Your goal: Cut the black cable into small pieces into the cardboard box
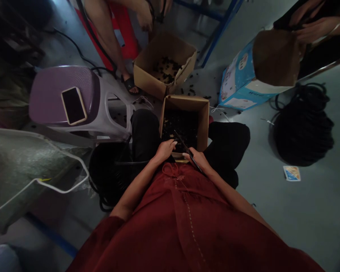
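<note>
My left hand (166, 149) is closed with its fingertips together at the near edge of an open cardboard box (204, 124) between my knees. Whatever it pinches, if anything, is too small and dark to tell. Beside it, my right hand (197, 158) is closed around a long thin dark stick-like thing (183, 142). One end points over the box and the other runs back past my wrist; its exact kind is not clear. Many small black pieces (181, 122) lie inside the box. Left of my leg sits a coil of black ribbed tubing (110, 170).
Beyond stands another cardboard box (150, 73) with black pieces, near a co-worker's hand (144, 17). A blue carton (240, 81) is at right, by another person's hands (314, 28). A phone (74, 106) lies on a purple stool (45, 90). A black tubing bundle (303, 128) rests on the floor.
</note>
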Tool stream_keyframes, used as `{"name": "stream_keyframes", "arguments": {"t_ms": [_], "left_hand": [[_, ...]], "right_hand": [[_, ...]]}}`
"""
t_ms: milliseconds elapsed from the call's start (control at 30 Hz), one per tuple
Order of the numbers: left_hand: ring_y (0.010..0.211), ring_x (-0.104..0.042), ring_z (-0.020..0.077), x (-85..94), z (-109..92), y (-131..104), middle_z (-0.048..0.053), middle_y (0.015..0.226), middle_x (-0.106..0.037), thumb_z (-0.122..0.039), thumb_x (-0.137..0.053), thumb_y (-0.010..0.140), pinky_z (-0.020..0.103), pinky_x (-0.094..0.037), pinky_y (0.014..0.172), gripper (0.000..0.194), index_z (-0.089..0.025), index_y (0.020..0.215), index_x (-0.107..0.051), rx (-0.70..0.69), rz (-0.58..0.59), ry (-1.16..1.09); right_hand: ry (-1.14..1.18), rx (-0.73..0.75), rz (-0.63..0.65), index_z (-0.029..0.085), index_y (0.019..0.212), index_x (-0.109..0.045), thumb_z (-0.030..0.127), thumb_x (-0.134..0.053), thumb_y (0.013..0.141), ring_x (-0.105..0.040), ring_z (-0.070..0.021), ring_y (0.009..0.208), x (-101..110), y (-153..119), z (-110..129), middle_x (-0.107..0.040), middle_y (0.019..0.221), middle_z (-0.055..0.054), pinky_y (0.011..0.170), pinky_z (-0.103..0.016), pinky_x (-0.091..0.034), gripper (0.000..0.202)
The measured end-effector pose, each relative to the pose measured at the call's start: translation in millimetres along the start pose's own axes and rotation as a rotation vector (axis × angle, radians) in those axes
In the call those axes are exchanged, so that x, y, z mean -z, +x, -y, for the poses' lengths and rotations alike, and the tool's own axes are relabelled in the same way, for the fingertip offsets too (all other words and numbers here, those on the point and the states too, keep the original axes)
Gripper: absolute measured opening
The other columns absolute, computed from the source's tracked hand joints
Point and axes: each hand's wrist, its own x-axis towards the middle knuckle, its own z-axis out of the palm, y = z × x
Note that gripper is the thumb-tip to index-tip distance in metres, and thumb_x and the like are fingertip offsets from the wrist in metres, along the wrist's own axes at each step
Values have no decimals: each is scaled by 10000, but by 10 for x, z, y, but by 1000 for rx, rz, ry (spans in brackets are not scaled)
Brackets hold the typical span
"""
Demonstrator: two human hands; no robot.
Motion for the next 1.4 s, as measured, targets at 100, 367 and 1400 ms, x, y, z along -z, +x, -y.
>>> {"name": "stream_keyframes", "arguments": {"t_ms": [100,367,1400], "left_hand": [[557,-453,79,31,-51,-22,-6,632,-543,-369,-370,874,202,-352,557,355,-136,759,-612,30,38,-141],[522,-387,39,193,-183,-98,-9,723,-521,-337,-463,829,166,-325,491,517,-153,1311,-441,92,188,-551],[500,-390,44,97,-354,-66,-52,665,-444,-389,-409,845,164,-329,476,375,-188,1157,-464,95,159,-420]], "right_hand": [[89,-16,-54,216,902,-563,519,-444,822,-596,-180,705,-8,19,-49,-633,746,-37,603,-229,-385,336],[208,-23,-75,213,887,-574,526,-442,813,-583,-168,684,-7,34,-91,-634,759,-29,623,-242,-400,348],[320,-36,-67,196,918,-571,528,-419,822,-572,-153,671,-45,148,-275,-621,739,-18,595,-236,-415,378]]}}
